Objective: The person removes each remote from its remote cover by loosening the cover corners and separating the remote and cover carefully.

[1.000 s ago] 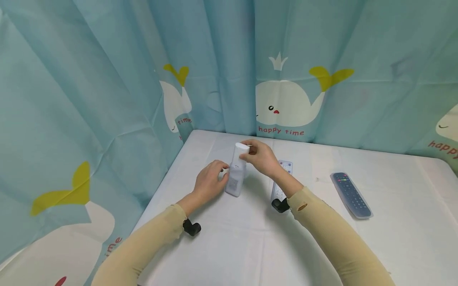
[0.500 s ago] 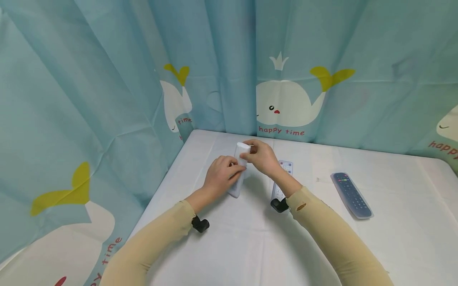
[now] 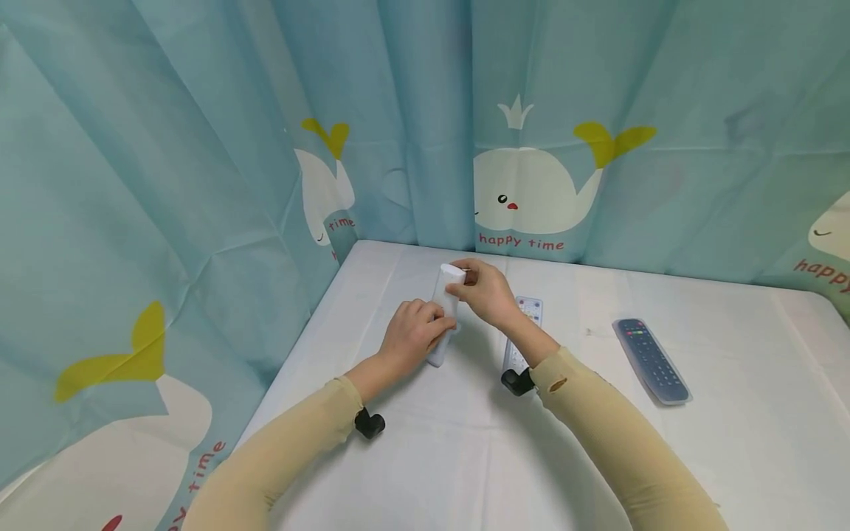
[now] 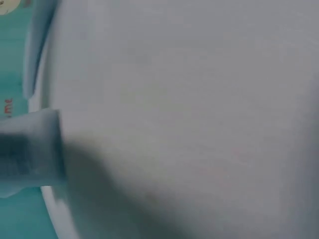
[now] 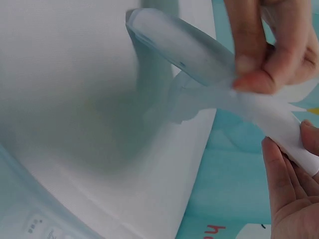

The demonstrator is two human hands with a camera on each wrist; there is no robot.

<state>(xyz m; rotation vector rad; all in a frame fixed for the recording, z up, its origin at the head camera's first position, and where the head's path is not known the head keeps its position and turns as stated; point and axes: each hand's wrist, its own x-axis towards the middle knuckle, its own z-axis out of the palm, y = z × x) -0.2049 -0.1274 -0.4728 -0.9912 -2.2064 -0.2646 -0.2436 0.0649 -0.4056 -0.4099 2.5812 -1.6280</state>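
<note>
A white remote control (image 3: 452,276) stands tilted above the table, its lower part inside a translucent sleeve (image 3: 436,359). My right hand (image 3: 486,291) grips the remote's bare upper end between thumb and fingers. Lower down, my left hand (image 3: 413,330) pinches the sleeve near its mouth. In the right wrist view, a loose flap of the sleeve (image 5: 187,99) sticks out beside the remote, under the left fingertips (image 5: 259,82). The left wrist view is blurred; a pale end piece (image 4: 35,152) shows at its left edge. The remote's buttons are hidden.
A light remote with buttons (image 3: 516,357) lies partly under my right forearm. Farther right rests a dark blue remote in a clear cover (image 3: 653,363). Both lie on the white table (image 3: 451,442). A blue curtain (image 3: 412,110) hangs behind the far edge.
My left hand has moved right and up from the sleeve's side onto its upper part, its thumb now across it, then slid slightly down. The right hand has hardly moved.
</note>
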